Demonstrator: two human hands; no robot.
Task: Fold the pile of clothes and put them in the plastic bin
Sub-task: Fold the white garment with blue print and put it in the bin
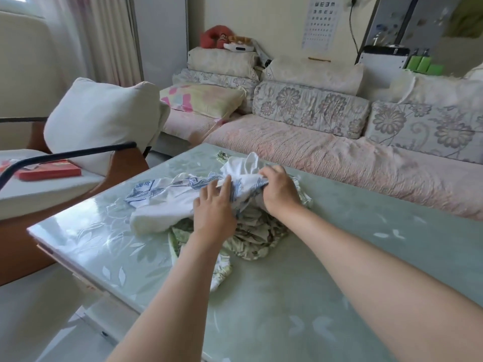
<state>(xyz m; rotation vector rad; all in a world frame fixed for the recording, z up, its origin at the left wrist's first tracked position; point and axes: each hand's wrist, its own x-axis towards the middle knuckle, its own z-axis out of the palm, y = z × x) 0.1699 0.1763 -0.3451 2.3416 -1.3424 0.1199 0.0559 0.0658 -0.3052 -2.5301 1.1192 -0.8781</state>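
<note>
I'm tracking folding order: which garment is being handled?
The white, blue-printed garment on top: right hand grips it, left hand rests on it. The green leaf-print garment lies underneath.

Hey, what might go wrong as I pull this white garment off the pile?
The right hand grips the white garment where it overlaps the green floral garment, so both may lift together and tangle. The glossy table could also let the loose clothes slide.
</note>
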